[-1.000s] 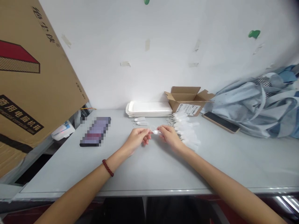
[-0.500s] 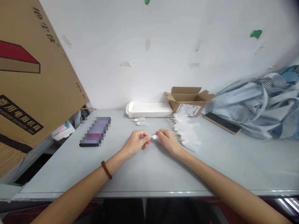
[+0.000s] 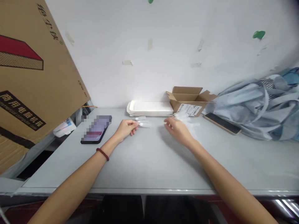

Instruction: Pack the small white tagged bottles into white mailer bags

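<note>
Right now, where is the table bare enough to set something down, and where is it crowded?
Bare: the table between the left forearm and right forearm, down to its front edge; also beyond the right forearm, below the tan-edged phone. Crowded: the back, where the white stack, open box and small white pieces by the right hand sit close together.

Tags [image 3: 145, 125] seem white, bracelet [image 3: 103, 153] dark red, table [image 3: 144, 161] grey, open carton [image 3: 187, 104] brown, fabric [image 3: 253, 105] blue-grey, partly striped.

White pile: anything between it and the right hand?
Nothing visible. The right hand is right at the white pile and hides part of it. The box and white stack lie farther back, not between them. Whether the fingers touch the pile is unclear.
</note>
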